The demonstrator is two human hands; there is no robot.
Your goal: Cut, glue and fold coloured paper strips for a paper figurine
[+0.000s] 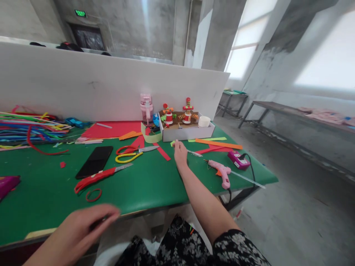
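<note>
My right hand [181, 153] reaches over the green table, its fingers pinched at a small yellow-green paper piece [172, 143] in front of the white box. A clear pen-like stick [195, 153] lies just right of that hand. My left hand [85, 225], blurred by motion, hovers at the table's front edge; whether it holds anything is not clear. Nearest to it is a red ring [93, 194]. Beyond lie a red-handled knife [95, 180], a black phone [94, 162] and scissors with red and yellow handles [130, 153].
A pink glue gun [220, 170] lies at right beside a purple box [238, 160] with a cable. The white box [188, 133] holds two small decorated figures and white tape [204, 122]. Colourful pipe cleaners [30, 127] lie at left. A white board [111, 87] stands behind.
</note>
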